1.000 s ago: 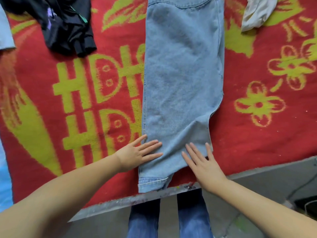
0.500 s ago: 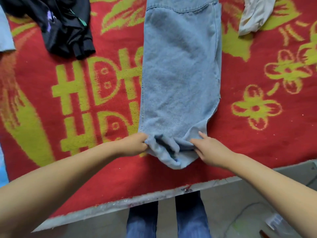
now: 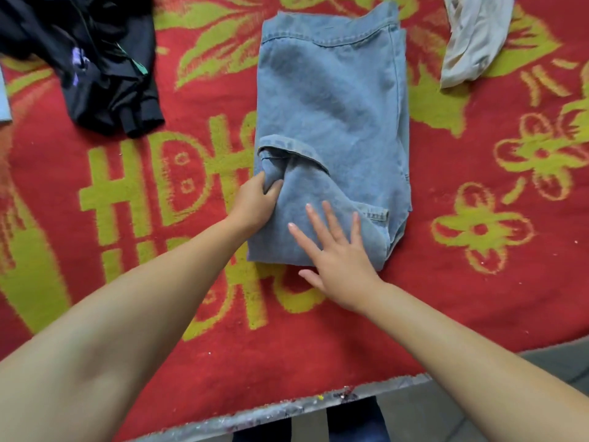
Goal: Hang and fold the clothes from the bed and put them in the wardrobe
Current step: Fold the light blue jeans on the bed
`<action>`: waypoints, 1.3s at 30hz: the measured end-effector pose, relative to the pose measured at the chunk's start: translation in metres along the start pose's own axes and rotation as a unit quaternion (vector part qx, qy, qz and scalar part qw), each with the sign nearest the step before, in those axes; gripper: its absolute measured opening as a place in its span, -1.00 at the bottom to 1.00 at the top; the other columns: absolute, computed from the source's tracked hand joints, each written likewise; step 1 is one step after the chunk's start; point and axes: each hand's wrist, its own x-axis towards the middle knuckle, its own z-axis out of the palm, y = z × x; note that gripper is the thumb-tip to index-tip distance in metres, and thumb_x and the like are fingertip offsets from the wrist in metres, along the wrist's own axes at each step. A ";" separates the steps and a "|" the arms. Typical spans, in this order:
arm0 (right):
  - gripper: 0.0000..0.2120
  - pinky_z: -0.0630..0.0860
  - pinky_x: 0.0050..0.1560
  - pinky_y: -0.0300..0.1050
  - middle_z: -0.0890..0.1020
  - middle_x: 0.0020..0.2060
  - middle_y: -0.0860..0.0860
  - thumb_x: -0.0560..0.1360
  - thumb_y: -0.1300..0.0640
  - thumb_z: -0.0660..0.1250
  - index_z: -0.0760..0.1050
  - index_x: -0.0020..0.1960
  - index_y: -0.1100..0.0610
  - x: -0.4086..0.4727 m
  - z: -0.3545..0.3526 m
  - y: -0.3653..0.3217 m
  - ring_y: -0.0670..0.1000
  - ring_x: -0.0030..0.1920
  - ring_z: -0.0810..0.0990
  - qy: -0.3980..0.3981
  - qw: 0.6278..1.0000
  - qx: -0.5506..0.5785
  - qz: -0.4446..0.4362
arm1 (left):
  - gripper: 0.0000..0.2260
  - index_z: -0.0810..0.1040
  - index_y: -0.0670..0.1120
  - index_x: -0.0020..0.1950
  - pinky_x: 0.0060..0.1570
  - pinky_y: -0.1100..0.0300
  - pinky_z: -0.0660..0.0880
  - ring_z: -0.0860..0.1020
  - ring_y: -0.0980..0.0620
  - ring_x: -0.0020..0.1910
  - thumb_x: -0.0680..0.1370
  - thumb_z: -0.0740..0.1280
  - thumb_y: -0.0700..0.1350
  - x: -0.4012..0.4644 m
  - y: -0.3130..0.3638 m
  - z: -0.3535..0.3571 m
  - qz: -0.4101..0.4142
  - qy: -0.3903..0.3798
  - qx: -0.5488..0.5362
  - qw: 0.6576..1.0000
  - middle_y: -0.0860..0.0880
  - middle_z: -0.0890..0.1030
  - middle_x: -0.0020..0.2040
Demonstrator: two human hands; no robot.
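- Your left hand [image 3: 255, 202] grips a bunched fold of the jeans [image 3: 331, 129] at their left edge, fingers curled into the cloth. That grip looks meant to tuck the loose hem flat.
- Your right hand [image 3: 338, 250] lies flat on the near part of the jeans, fingers straight and spread, holding nothing. It seems to pin the fold so the denim does not spring back.
- The jeans lie in the middle of the bed [image 3: 478, 314], on its red and yellow cover. The leg ends are folded up over the upper part.
- The fold is uneven: the hem sits askew on the left, and a corner sticks out at the lower right. You probably need to smooth it before folding again.
- A black garment [image 3: 105, 65] lies to the upper left, well apart from the jeans. A pale one [image 3: 471, 43] lies to the upper right, near them. Both look unfolded, so much of the task remains.
- No wardrobe is in view.
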 end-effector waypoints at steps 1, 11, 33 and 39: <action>-0.11 -0.15 0.33 0.52 -0.20 0.55 0.13 0.46 -0.23 0.31 -0.19 0.56 -0.09 0.005 0.006 0.007 0.27 0.51 -0.26 -0.048 0.998 0.007 0.037 | -0.85 0.50 -0.13 -0.13 -0.18 0.13 0.35 0.52 -0.09 -0.12 0.59 0.27 -0.09 0.002 0.002 0.000 0.019 -0.017 0.018 1.000 -0.18 0.60 -0.07; -0.20 -0.28 0.27 0.53 -0.47 0.44 -0.02 0.58 0.15 0.08 -0.54 0.38 -0.16 0.011 0.030 0.033 0.36 0.47 -0.32 -0.089 0.991 -0.046 0.089 | -0.12 -0.15 -0.11 0.56 0.44 -0.30 -0.07 -0.21 -0.19 0.52 0.47 0.25 0.26 -0.037 -0.016 0.007 0.380 -0.180 0.430 0.799 -0.16 -0.16 0.55; -0.77 0.38 -0.27 -0.27 0.51 -0.33 -0.13 0.44 0.33 0.26 0.42 -0.25 0.02 0.017 -0.105 0.088 -0.32 -0.38 0.43 -0.323 0.921 0.218 0.012 | -0.86 0.54 -0.10 -0.02 -0.02 0.03 0.52 0.54 0.05 -0.08 0.49 0.30 -0.30 -0.033 0.066 -0.063 -0.016 -0.509 0.140 0.849 -0.03 0.58 -0.10; -0.67 0.30 0.28 0.09 0.52 0.24 0.08 0.59 0.17 0.16 0.41 0.34 0.03 0.056 -0.067 0.098 0.14 0.27 0.45 -0.022 0.983 0.052 0.177 | -0.73 0.43 -0.10 0.27 0.06 0.05 0.37 0.46 -0.15 0.18 0.58 0.18 -0.11 0.016 0.046 -0.023 0.059 -0.179 0.370 0.910 -0.14 0.50 0.22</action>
